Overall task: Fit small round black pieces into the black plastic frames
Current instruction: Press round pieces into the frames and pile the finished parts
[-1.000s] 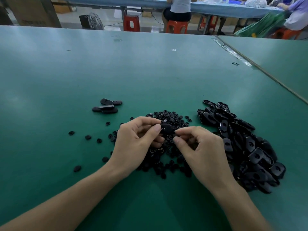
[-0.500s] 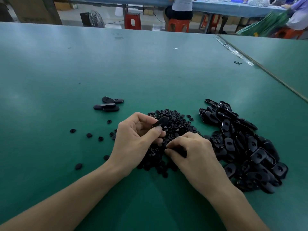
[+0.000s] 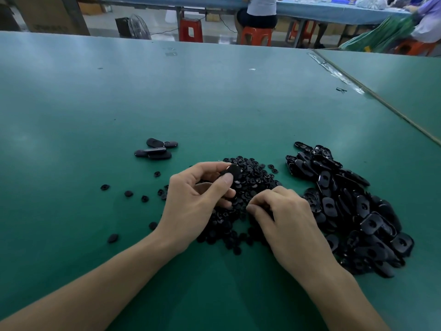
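On a green table [image 3: 214, 103], left hand [image 3: 191, 204] pinches a frame [image 3: 232, 172]; right hand [image 3: 286, 218] curls over round pieces [image 3: 253, 177], grip unclear.

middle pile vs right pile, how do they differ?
Middle pile: small round pieces; right pile: larger oblong frames, many showing a hole.
Middle pile lies low, strays scattered to its left; right pile is heaped higher.
Left hand, pinching a frame, and right hand work at the middle pile, not the right pile.
Shared: black plastic, on the green table.
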The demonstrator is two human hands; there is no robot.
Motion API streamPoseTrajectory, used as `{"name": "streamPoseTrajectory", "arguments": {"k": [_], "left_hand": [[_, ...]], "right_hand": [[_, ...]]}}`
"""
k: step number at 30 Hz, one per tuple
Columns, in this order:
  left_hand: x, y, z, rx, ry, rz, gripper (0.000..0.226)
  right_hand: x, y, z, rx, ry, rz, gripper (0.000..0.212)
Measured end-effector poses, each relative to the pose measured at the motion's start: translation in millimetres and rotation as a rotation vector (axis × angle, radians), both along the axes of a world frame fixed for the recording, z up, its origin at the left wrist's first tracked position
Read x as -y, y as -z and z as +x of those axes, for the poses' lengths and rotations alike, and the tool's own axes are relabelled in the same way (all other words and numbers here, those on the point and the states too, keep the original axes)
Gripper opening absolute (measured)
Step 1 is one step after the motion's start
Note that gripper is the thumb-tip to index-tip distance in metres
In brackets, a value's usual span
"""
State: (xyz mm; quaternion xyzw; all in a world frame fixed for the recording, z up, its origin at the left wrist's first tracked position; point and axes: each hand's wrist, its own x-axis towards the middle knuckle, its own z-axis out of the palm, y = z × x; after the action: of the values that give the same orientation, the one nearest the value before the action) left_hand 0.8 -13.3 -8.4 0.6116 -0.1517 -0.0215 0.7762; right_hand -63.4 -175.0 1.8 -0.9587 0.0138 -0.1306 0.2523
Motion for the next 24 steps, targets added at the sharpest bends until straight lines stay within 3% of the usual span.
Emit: {"name": "streamPoseTrajectory", "arguments": {"k": [14,20,24], "left_hand": [[-1.1,1.1,1.0,0.098,0.042,0.062,0.036],[-0.5,-1.3,0.2,0.117,-0.004,0.094,0.011],[-0.4,-1.8,-0.7,0.118,-0.025,0.076,0.006]], "right_hand": [[-5.8,-3.6,-0.1,0.196,0.042,0.384,0.010],[-6.2,-5.6,-0.9,0.233,0.010,0.451,0.009],[-5.4,-6.4,-0.7,0.242,0.026,0.523,0.010]]}}
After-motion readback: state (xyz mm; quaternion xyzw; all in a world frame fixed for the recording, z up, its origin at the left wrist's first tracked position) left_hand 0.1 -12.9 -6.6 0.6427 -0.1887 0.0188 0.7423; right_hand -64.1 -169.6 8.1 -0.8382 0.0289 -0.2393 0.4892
